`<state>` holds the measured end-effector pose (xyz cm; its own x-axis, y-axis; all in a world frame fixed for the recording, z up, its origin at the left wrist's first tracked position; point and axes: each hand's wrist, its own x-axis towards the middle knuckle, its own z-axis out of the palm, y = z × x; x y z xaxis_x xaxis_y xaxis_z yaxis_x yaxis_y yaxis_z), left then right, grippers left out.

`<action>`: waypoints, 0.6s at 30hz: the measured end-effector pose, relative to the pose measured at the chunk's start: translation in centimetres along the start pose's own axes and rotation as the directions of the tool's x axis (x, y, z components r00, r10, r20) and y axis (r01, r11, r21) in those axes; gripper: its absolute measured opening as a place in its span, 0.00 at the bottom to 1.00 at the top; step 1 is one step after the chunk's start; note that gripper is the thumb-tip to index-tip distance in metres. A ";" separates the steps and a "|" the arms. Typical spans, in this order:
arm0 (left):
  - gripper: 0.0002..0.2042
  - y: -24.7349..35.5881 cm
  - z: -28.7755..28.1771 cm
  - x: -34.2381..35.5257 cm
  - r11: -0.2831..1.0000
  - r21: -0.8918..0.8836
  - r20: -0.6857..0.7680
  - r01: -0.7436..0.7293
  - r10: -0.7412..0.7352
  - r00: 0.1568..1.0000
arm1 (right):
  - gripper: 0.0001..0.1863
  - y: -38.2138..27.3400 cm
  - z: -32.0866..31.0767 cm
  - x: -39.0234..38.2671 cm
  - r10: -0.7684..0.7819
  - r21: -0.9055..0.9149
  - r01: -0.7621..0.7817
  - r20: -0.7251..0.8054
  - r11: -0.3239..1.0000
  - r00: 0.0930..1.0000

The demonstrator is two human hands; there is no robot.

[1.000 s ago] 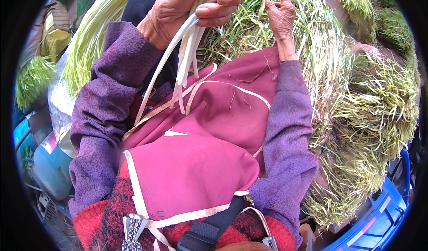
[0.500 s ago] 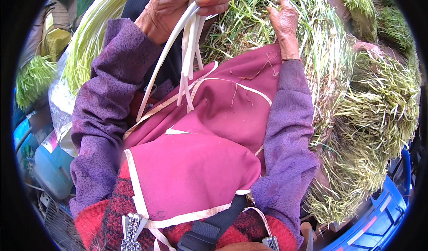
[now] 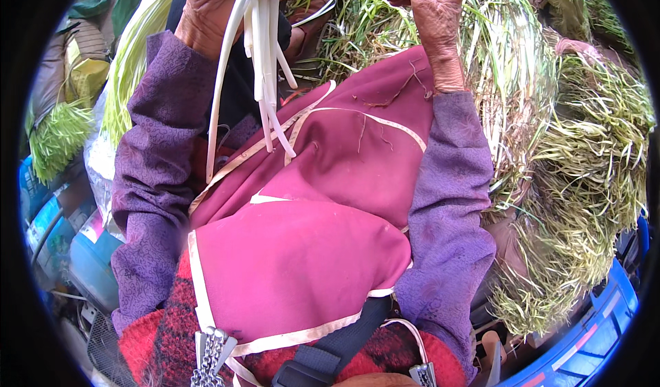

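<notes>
My left hand [image 3: 216,8] is closed around a bunch of long white stalks [image 3: 261,57] at the top edge. Their pale cut-looking ends hang down over the maroon apron [image 3: 316,249]. Part of the left fingers and the upper stalks lie outside the picture. To the right, my right hand [image 3: 434,19] is raised over a big heap of green leafy stalks [image 3: 502,63]. Its fingers bend inward with the tips drawn together; whatever they pinch, if anything, is too small to make out. Thin brown root strands [image 3: 402,94] cling to the apron near the right wrist.
Long pale-green stalks [image 3: 130,63] lie at the far left, beside a smaller green bunch [image 3: 58,139] and a yellow bag [image 3: 89,63]. More leafy bundles [image 3: 591,160] are piled at the right, above a blue plastic crate [image 3: 584,339]. Blue containers [image 3: 93,260] stand at the lower left.
My left hand has moved left and slightly up with the white stalks. The right hand's fingers, stretched out before, have curled in toward the left.
</notes>
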<state>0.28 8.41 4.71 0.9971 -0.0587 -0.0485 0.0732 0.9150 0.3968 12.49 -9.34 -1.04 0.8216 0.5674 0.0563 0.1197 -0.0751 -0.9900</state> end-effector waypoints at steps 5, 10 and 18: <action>0.13 0.0 0.2 0.2 0.999 0.053 -0.006 -0.011 0.011 1.000 | 0.10 0.0 -0.2 -0.2 0.037 -0.061 -0.031 0.095 0.998 0.995; 0.12 -1.2 0.8 1.0 0.967 0.250 -0.297 0.047 0.030 0.954 | 0.12 -2.3 0.2 -1.1 0.053 0.055 -0.063 0.159 0.996 0.986; 0.11 -4.1 0.4 3.4 0.801 0.563 -0.208 0.204 -0.101 0.973 | 0.19 -4.3 0.5 -1.6 0.251 0.206 -0.241 -0.025 0.948 0.968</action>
<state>3.40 4.32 3.26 0.9582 -0.0670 -0.2780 0.2737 0.4966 0.8237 10.37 -9.49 3.07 0.8388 0.5099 -0.1908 -0.1992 -0.0386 -0.9792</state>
